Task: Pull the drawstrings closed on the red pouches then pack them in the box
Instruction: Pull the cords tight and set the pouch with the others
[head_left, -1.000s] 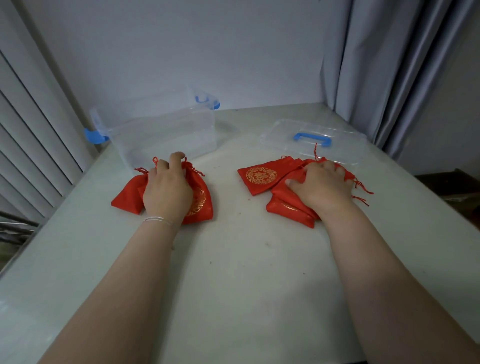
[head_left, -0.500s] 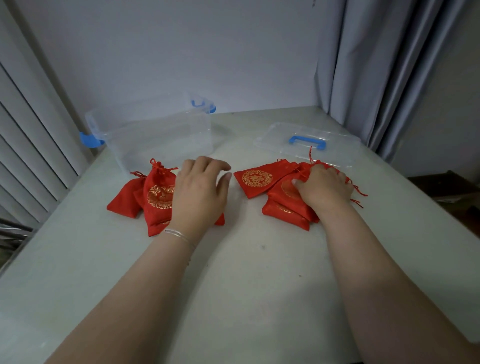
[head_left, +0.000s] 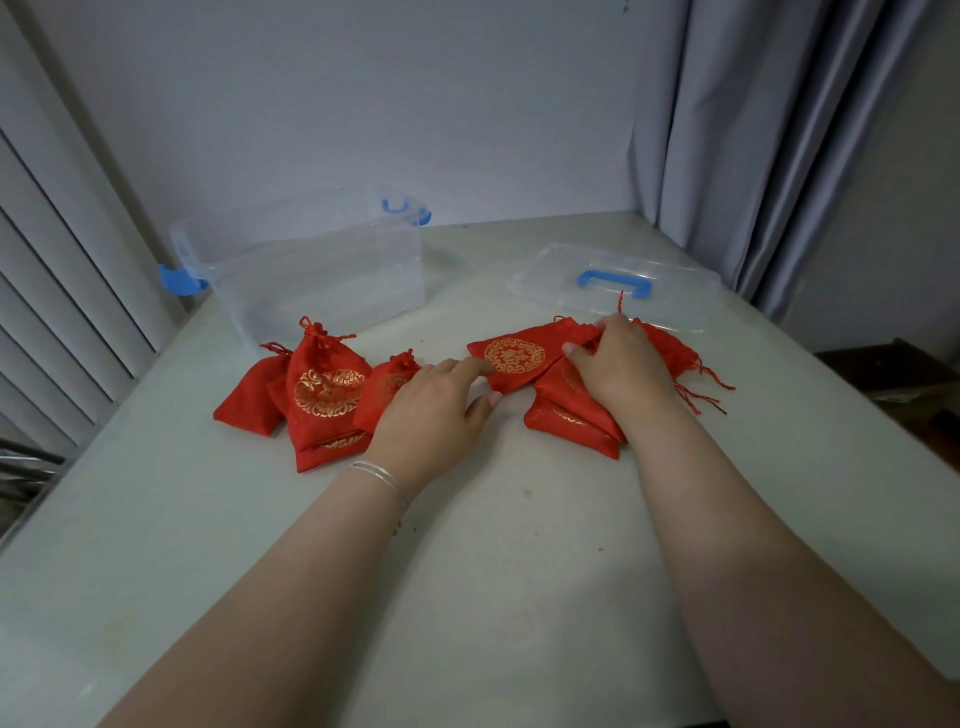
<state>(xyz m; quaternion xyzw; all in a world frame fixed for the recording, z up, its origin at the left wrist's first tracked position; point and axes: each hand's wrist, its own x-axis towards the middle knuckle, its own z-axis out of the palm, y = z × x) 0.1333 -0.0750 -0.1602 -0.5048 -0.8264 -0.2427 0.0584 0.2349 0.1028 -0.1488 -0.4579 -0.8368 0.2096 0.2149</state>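
Several red pouches with gold emblems lie on the pale table in two groups. In the left group the pouches have their tops cinched. In the right group a flat pouch lies face up beside a stack. My left hand lies between the groups with straight fingers, its index tip at the flat pouch's left edge. My right hand sits on the stack, its thumb and curled fingers pinching the top of a pouch. The clear box with blue latches stands open behind the left group.
The box's clear lid with a blue handle lies flat behind the right group. Grey curtains hang at the table's far right corner. White slats run along the left edge.
My left hand has left the left group and moved right to the flat pouch. My right hand stays on the right stack, its fingers now curled at a pouch's top.
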